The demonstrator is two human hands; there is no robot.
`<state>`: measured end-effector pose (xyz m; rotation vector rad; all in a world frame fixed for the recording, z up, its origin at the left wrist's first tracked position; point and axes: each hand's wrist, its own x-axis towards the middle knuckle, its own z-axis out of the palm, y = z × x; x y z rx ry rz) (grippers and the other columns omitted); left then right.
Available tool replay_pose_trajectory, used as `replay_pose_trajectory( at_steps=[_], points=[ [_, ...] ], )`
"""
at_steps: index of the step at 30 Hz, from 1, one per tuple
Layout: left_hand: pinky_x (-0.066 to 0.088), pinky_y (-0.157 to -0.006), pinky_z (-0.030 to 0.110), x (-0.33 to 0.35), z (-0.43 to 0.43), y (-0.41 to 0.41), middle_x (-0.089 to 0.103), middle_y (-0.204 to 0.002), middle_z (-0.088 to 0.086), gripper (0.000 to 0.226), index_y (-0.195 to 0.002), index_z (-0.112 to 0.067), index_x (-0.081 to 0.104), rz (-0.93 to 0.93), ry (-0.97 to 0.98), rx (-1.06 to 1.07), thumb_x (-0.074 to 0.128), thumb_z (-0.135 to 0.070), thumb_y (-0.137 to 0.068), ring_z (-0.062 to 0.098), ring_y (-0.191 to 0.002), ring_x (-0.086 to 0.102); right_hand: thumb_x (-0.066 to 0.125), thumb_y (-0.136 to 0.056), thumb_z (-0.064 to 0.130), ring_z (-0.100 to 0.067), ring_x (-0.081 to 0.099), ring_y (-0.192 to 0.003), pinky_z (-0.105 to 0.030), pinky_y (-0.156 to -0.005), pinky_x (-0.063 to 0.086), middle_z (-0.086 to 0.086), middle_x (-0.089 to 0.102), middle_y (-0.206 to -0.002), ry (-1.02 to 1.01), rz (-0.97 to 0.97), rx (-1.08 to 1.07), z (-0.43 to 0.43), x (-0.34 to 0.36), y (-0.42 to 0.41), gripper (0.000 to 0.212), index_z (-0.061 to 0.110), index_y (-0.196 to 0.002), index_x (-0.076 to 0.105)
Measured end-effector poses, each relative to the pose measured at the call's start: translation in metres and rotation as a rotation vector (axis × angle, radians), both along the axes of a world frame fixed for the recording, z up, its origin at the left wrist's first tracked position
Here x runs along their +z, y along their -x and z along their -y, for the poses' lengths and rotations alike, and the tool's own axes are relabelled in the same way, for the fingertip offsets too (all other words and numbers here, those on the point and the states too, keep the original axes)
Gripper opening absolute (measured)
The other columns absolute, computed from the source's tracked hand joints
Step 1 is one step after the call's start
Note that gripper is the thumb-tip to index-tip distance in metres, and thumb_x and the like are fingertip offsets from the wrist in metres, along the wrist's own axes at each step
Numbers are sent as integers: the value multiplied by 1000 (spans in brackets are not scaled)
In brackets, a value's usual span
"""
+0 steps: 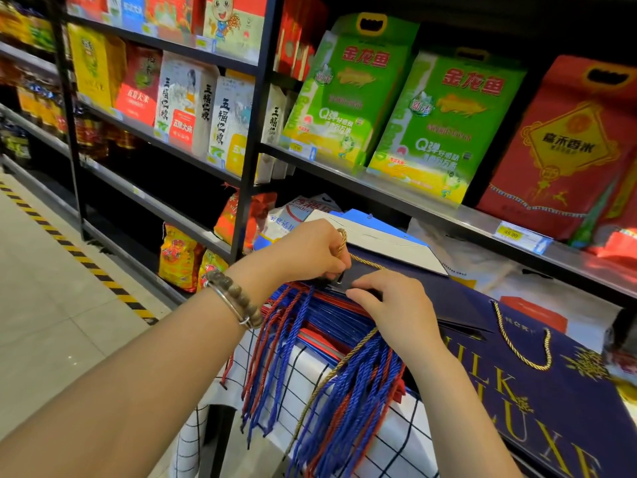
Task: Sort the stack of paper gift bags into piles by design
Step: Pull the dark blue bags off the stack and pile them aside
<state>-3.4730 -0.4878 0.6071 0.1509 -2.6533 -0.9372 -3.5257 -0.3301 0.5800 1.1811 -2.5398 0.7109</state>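
Note:
A stack of flat paper gift bags (331, 315) lies on a checked cloth, its blue and red rope handles (348, 381) hanging over the front edge. On top lies a dark navy bag (396, 274) with a gold rope handle. My left hand (306, 250) pinches that gold handle and the bag's near edge. Just beside it, my right hand (393, 305) curls its fingers over the same edge. A navy bag with gold lettering (537, 384) lies to the right, its gold handle on top. A blue and white bag (372, 232) lies behind the hands.
Black shelves (251, 108) full of rice packs rise right behind the stack; green packs (348, 98) and a red one (565, 150) stand above. The white checked cloth (396, 436) covers the surface. A tiled aisle (41, 305) with hazard striping runs at left.

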Motion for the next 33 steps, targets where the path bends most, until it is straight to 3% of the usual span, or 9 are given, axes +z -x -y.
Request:
replay_pose_trajectory(
  at_steps=[4, 7, 11, 14, 16, 20, 25, 30, 33],
  points=[
    [43, -63, 15, -3, -3, -1, 53, -70, -17, 16, -96, -17, 70, -3, 80, 4, 60, -10, -86, 6, -72, 54, 43, -96, 38, -14, 56, -98, -28, -77, 40, 6, 64, -103, -106, -174, -20, 2, 0, -2, 28, 25, -104, 66],
    [38, -63, 25, 3, -6, -5, 49, -71, -14, 27, -108, -27, 66, 19, 278, -48, 51, -14, -90, 12, -75, 48, 38, -98, 34, -24, 59, -91, -33, -68, 38, -1, 64, -97, -97, -325, -73, 6, 0, -3, 31, 17, -102, 64],
    [39, -63, 27, 15, -1, -16, 56, -81, -10, 36, -124, -25, 53, 61, 351, -149, 42, -12, -92, 8, -71, 48, 36, -99, 36, -22, 60, -90, -32, -68, 40, 2, 64, -100, -40, -324, -141, 9, 0, 0, 32, 20, -107, 63],
    [47, -70, 34, 12, 3, -21, 65, -89, 0, 35, -121, -25, 50, 66, 432, -191, 50, -12, -88, 20, -80, 56, 40, -98, 36, -21, 60, -91, -32, -69, 39, 3, 64, -101, 8, -275, -113, 7, -1, -6, 29, 21, -105, 64],
    [47, -68, 34, 6, 3, -21, 63, -87, -6, 32, -118, -24, 51, 58, 444, -173, 53, -14, -88, 20, -80, 55, 40, -98, 36, -22, 60, -89, -32, -67, 39, 3, 63, -99, -17, -307, -128, 8, -3, -6, 29, 21, -104, 64],
    [46, -70, 36, 0, 1, -18, 65, -88, -3, 29, -119, -20, 52, -35, 402, -93, 50, -14, -90, 21, -82, 54, 62, -83, 21, -22, 61, -65, -28, -48, 39, 2, 64, -82, 137, -427, 10, 11, -6, -5, 6, 17, -85, 67],
    [36, -62, 30, 5, -5, -17, 54, -74, -10, 20, -107, -15, 56, -64, 329, -110, 49, -8, -90, 18, -77, 47, 75, -67, 5, -27, 55, -68, -30, -49, 38, -5, 61, -83, -3, -593, 195, 16, -5, 6, 20, 14, -84, 70],
    [45, -74, 35, 5, -6, -18, 64, -93, 3, 17, -103, -12, 61, -78, 251, -110, 50, -10, -90, 19, -86, 56, 52, -87, 25, -12, 48, -78, -31, -67, 37, 6, 61, -84, 206, -206, 243, 13, -6, 6, 12, 22, -87, 64],
    [41, -70, 34, 5, -8, -18, 59, -83, 1, 11, -93, -12, 61, -63, 262, -120, 50, -12, -91, 19, -81, 52, 53, -91, 21, -5, 53, -81, -14, -66, 38, 24, 58, -85, 233, -138, 263, 7, -8, 0, 22, 41, -83, 57]
  ],
)
